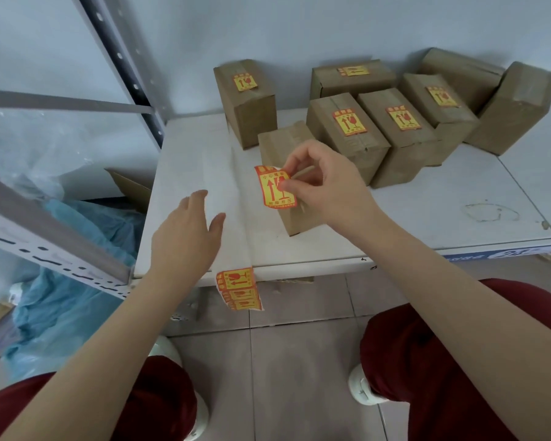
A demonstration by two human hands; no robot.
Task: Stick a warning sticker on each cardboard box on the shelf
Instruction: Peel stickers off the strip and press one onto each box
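Observation:
My right hand [325,186] pinches a red and yellow warning sticker [275,187] by its right edge, holding it in front of a plain cardboard box [277,144] near the shelf's front. My left hand [188,237] hovers open over the white shelf board [201,173], to the left of that box, holding nothing. A strip of more stickers [239,288] hangs over the shelf's front edge. Behind, several brown boxes stand in a group; one at the left [247,103] and several in the middle [347,125] carry stickers. Two boxes at the far right [516,109] show no sticker.
A grey metal shelf upright [121,58] and a perforated rail [54,253] stand at the left, with blue and clear plastic bags [64,281] behind them. A pale wall backs the shelf. My knees in red trousers and a tiled floor [283,361] are below.

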